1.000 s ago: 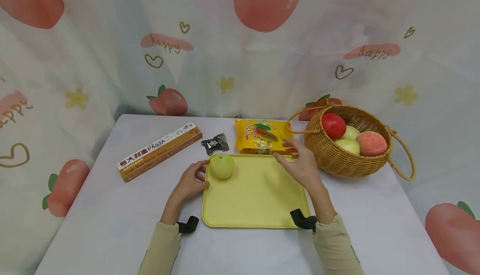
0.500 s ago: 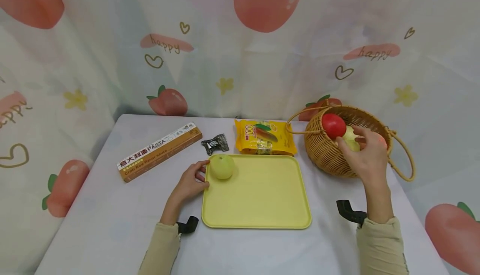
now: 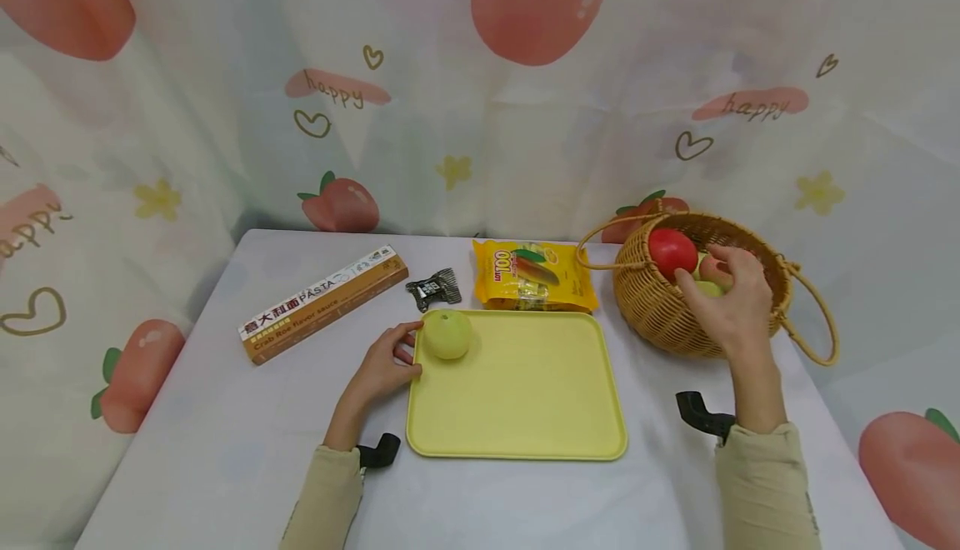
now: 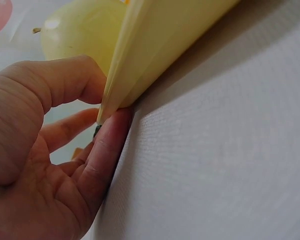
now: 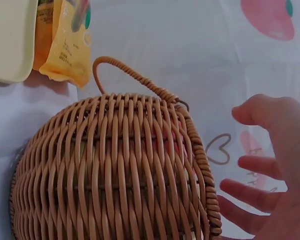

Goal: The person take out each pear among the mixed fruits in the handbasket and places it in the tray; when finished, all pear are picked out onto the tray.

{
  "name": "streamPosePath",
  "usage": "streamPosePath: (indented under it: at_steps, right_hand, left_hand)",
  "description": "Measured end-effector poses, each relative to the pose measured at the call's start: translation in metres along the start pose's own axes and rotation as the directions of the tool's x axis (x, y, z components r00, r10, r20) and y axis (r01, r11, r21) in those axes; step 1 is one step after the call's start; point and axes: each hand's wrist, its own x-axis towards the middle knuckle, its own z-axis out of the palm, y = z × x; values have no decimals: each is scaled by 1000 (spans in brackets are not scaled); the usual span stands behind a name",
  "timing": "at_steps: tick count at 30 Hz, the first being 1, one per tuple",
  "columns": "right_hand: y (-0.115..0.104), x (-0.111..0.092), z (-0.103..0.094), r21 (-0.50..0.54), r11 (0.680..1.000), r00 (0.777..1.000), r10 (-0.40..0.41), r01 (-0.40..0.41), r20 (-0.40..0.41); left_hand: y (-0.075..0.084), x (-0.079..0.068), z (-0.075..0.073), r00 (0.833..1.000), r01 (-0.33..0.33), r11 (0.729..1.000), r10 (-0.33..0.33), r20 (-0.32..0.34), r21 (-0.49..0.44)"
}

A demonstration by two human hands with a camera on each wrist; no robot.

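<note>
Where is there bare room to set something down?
The yellow tray is bare right of the green fruit, as is the white table in front of the pasta box. Crowded: the table's back, with the dark packet, yellow bag and wicker basket.

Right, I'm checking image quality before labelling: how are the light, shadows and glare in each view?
Head view: dim, fairly even light; left wrist view: a small glare spot on the green fruit, shadow on the white cloth under the tray; right wrist view: soft shadow below the yellow packet, the basket fairly crisp.
</note>
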Motion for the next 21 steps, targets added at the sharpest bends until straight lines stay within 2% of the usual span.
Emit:
streamPosePath:
  at_steps: [3,5,7,9,11,14,16,18,21]
  right_hand:
    - [5,3,-4,-48,998,998,32,-30,49]
    - [9,6,-11,-66,997,989,54,-46,139]
    - [13,11,-18,-84,995,963,69,-49,262]
    - [16,20,-26,-92,995,914,76,-43,398]
    - [19,30,-33,-108,993,848,88,-36,522]
    - [22,45,-38,-145,989,744,102,-7,660]
    - [24,53,-41,-165,986,676,115,9,728]
    - [26,60,-42,-187,982,618,129,30,776]
    - [30,67,-43,-196,980,554,143,38,820]
  left_hand:
    - [-1,0,1,1000,-2,1000,2,-1,1]
    - [-1,0,1,1000,-5,1000,5,-3,2]
    - [-2,1,1,1000,-12,1000,12,-1,-2]
    - [-2,1,0,1000,-16,1000,16,0,-4]
    - [-2,2,0,1000,-17,1000,17,2,-4]
    - [-3,2,0,1000,-15,1000,15,0,0]
    - [-3,2,0,1000,-15,1000,15,0,1]
    - [-3,2,-1,1000,-14,1000,14,2,-1]
    - [-1,2,-1,1000,-11,1000,11,6,-2]
